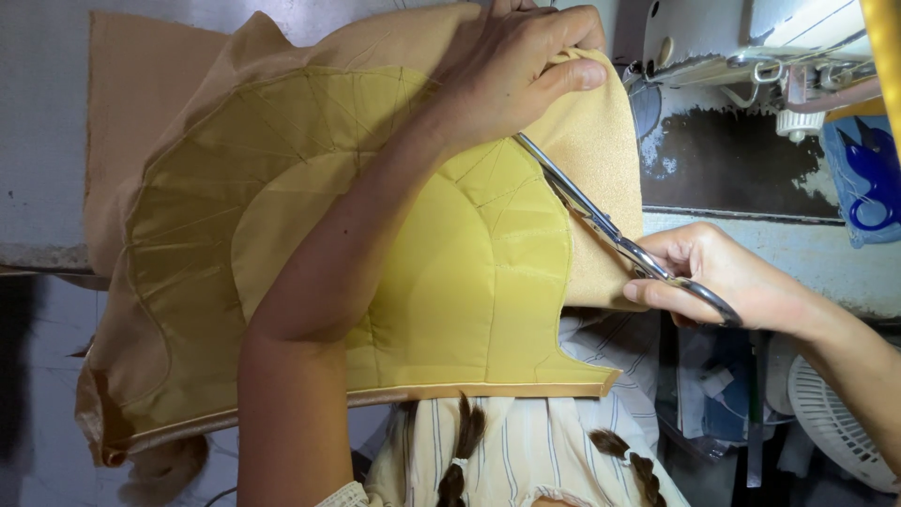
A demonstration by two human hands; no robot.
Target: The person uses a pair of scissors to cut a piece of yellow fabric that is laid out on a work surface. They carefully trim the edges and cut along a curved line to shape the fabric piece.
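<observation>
One fabric piece [310, 235], one pair of scissors [615, 239] and two hands are at work here. The fabric piece is a yellow quilted panel with stitched fan lines, sewn onto a larger tan cloth whose border shows around it; a thin tan binding runs along its near edge. It lies spread over the pale desk [42, 141], reaching from the far left across to the middle, with its near part hanging off the desk edge toward the person.

The left hand [511, 70] reaches across the panel to the far side, its grip closed on the tan edge of the fabric: thumb under a raised fold, fingers curled over the top, pinching the cloth up.

The right hand [718, 277] sits to the right, near the desk edge, its grip wrapped around the dark handles of the scissors, thumb on top. The metal blades point far and left, slightly apart, running along the curved right edge of the yellow panel where it meets the tan cloth. The blade tips end just beside the left hand's thumb.

One sewing machine [713, 47] stands at the far right, white, with a presser foot and a blue patterned item [868, 169] beside it. One white fan grille [831, 418] shows at the near right, below the desk. Two dark braids [460, 460] hang over a striped garment at the near edge.
</observation>
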